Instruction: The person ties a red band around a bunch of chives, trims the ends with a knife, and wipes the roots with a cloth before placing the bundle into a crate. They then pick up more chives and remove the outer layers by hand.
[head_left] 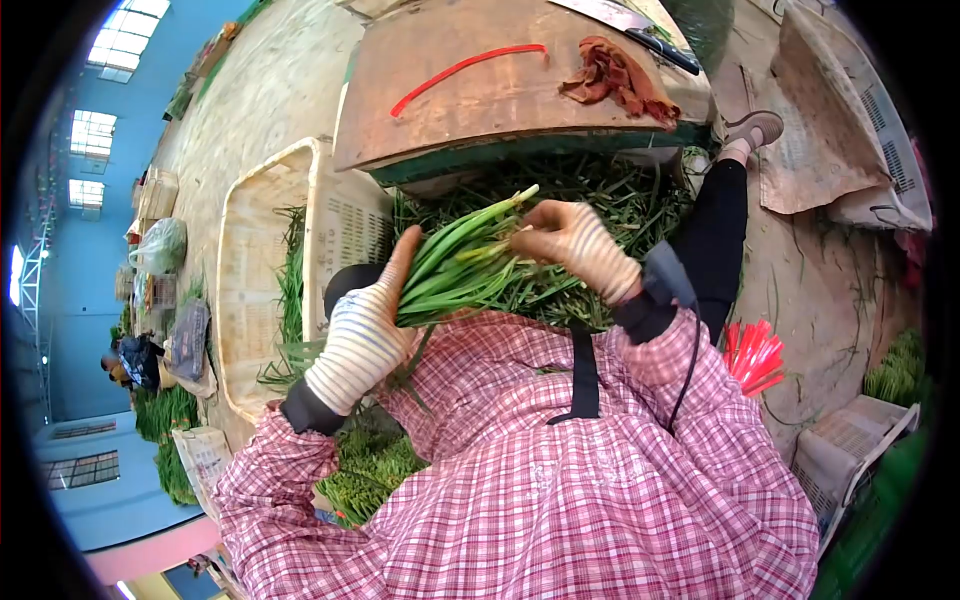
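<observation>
Left hand clasps the green bunch!
Right hand, fingers pinching its end; probably light, bendy, bruisable: grip mid-stalk.

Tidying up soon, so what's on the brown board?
A red strip and a reddish cloth, with a knife at the far edge. Anything beneath the cloth is hidden.

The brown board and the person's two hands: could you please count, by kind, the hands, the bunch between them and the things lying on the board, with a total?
Gloved hands: 2 (left hand, right hand)
Bunch of green stalks: 1
Red strip: 1
Reddish cloth: 1
Knife: 1
Total: 6
</observation>
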